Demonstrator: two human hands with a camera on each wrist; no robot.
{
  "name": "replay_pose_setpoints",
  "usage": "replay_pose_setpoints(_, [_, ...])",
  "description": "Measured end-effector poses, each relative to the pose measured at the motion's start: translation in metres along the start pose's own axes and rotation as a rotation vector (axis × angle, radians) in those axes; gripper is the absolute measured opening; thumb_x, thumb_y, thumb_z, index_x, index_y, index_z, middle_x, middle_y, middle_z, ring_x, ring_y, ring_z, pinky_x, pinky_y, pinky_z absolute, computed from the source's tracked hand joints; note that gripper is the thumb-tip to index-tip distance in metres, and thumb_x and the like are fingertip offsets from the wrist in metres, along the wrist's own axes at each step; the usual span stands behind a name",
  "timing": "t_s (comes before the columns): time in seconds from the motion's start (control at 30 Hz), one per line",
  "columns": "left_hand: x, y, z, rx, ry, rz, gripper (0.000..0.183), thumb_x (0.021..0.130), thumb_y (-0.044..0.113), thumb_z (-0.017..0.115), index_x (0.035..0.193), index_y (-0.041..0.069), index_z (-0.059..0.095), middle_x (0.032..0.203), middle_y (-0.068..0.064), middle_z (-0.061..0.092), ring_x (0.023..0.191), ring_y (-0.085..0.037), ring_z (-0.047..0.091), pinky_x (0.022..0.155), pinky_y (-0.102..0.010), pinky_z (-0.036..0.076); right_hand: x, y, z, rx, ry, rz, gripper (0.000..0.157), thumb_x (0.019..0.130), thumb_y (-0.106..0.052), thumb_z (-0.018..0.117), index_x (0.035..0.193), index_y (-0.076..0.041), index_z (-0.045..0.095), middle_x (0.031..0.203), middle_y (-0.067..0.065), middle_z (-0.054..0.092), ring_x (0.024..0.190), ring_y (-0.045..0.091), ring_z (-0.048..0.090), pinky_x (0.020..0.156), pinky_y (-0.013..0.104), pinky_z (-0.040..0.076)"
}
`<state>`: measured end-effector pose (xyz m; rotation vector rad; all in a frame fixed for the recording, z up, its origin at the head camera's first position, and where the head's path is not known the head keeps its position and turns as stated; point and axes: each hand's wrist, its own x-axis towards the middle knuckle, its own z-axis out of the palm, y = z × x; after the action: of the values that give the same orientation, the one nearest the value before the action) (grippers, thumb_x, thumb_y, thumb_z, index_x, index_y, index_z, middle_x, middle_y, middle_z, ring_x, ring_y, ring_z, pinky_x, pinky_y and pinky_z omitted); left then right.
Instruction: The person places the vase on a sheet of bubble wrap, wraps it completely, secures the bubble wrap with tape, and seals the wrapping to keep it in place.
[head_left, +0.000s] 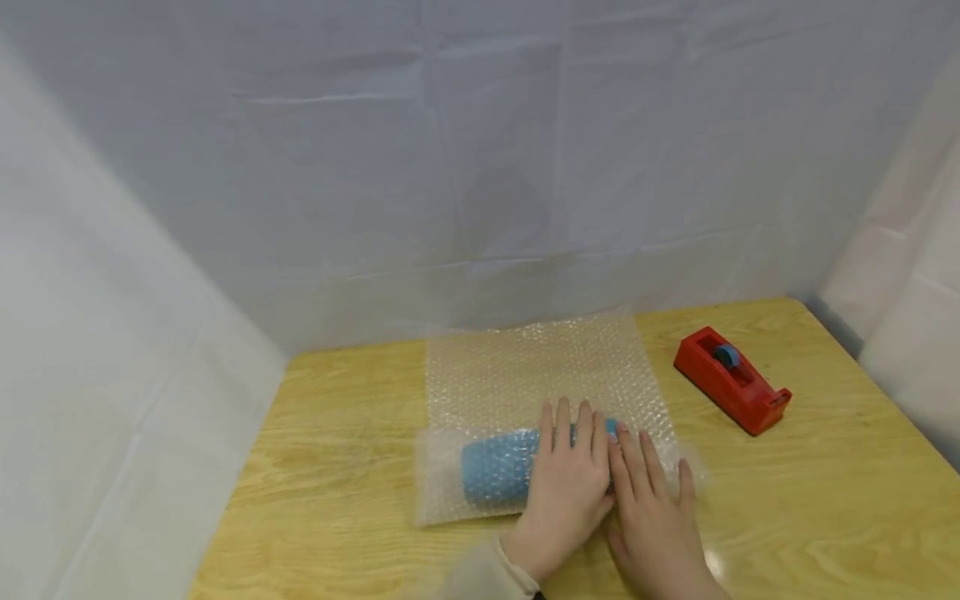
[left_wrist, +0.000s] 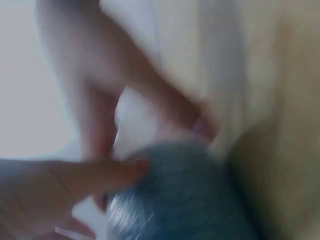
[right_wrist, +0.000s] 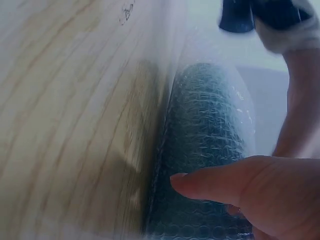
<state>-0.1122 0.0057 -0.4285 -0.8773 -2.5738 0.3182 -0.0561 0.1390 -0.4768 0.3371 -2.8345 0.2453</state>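
A blue cylindrical object point(head_left: 497, 468) lies sideways under a layer of clear bubble wrap point(head_left: 517, 371); its exact kind cannot be told. My left hand point(head_left: 566, 496) rests over its middle, fingers extended across the top. Beside it, my right hand point(head_left: 654, 521) touches the right end with its fingers stretched forward. In the right wrist view, the right thumb lies along the near side of the covered blue object point(right_wrist: 205, 120). The left wrist view is blurred, but shows a thumb touching the same blue object point(left_wrist: 185, 195). Fingertips partly hide the right end.
A red tape dispenser point(head_left: 733, 379) with a blue roll stands to the right of the bubble wrap. The wooden table point(head_left: 330, 467) is bordered by white sheeting point(head_left: 360, 183) at the back and sides. Bubble wrap extends behind the object towards the table's far edge.
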Motion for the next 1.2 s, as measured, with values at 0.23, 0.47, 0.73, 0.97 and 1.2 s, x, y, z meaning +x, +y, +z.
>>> replay_pose_setpoints(0.23, [-0.017, 0.023, 0.025, 0.069, 0.078, -0.106, 0.046, 0.106, 0.025, 0.042, 0.141, -0.004, 0.049, 0.146, -0.025, 0.045, 0.138, -0.038, 0.04, 0.111, -0.046, 0.035, 0.0, 0.003, 0.0, 0.024, 0.015, 0.0, 0.112, 0.068, -0.027, 0.086, 0.156, -0.004, 0.02, 0.162, 0.015, 0.018, 0.146, 0.039, 0.015, 0.103, 0.074, 0.018])
replay_pose_setpoints(0.47, [-0.004, 0.022, 0.04, 0.12, 0.26, -0.074, 0.056, 0.105, -0.003, 0.01, 0.122, -0.002, 0.063, 0.121, -0.019, 0.066, 0.12, -0.031, 0.059, 0.105, -0.043, 0.044, 0.0, 0.007, 0.001, 0.05, 0.037, -0.009, 0.116, 0.065, -0.028, 0.088, 0.155, -0.004, 0.02, 0.162, 0.014, 0.017, 0.145, 0.041, 0.017, 0.102, 0.074, 0.018])
replay_pose_setpoints(0.73, [0.0, 0.019, 0.038, 0.147, 0.306, -0.055, 0.052, 0.103, -0.006, 0.016, 0.114, -0.001, 0.066, 0.106, -0.013, 0.069, 0.103, -0.027, 0.066, 0.099, -0.041, 0.049, 0.004, 0.009, 0.002, 0.059, 0.034, -0.016, 0.115, 0.066, -0.029, 0.088, 0.155, -0.003, 0.021, 0.162, 0.016, 0.016, 0.145, 0.043, 0.015, 0.103, 0.073, 0.017])
replay_pose_setpoints(0.97, [0.003, 0.017, 0.035, 0.153, 0.297, -0.048, 0.051, 0.102, -0.006, 0.018, 0.112, 0.0, 0.067, 0.104, -0.013, 0.07, 0.101, -0.027, 0.066, 0.098, -0.042, 0.05, 0.014, 0.013, 0.006, 0.056, 0.085, -0.019, 0.102, 0.069, -0.021, 0.082, 0.152, -0.002, 0.026, 0.157, 0.019, 0.026, 0.143, 0.045, 0.019, 0.103, 0.073, 0.017])
replay_pose_setpoints(1.2, [0.008, 0.012, 0.033, 0.156, 0.256, -0.025, 0.06, 0.1, -0.01, 0.011, 0.112, 0.001, 0.068, 0.102, -0.012, 0.07, 0.099, -0.025, 0.067, 0.097, -0.042, 0.05, 0.028, 0.018, 0.008, 0.03, 0.115, -0.019, 0.103, 0.061, -0.018, 0.087, 0.148, 0.0, 0.033, 0.151, 0.023, 0.036, 0.139, 0.047, 0.026, 0.101, 0.073, 0.02])
